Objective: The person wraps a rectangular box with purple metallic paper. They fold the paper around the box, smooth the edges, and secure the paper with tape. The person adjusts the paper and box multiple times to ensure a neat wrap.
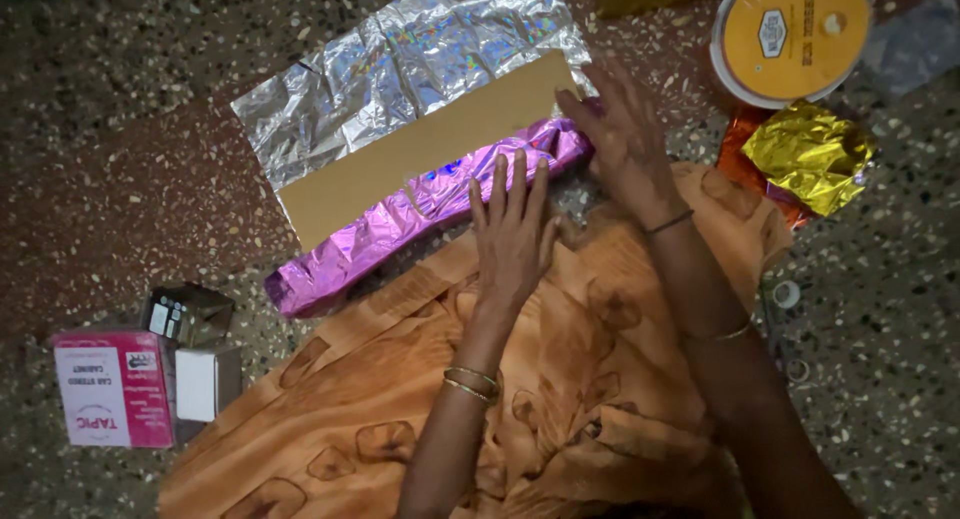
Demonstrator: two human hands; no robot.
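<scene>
2 bare hands show: the left hand (512, 234) and the right hand (625, 144). There is 1 long package wrapped in shiny purple foil (400, 224), 1 flat strip of brown cardboard (420, 149) and 1 crinkled sheet of silver holographic foil (400, 64). 1 round yellow lid with a white rim (790, 34) lies on the speckled floor (120, 109). 1 crumpled wad of gold foil (810, 154) sits on 1 piece of orange-red foil (740, 139). 3 small boxes are grouped together: 1 pink printed carton (112, 387), 1 plain white box (207, 382) and 1 dark glossy box (188, 314). 1 small white ring (787, 295) lies alone.
</scene>
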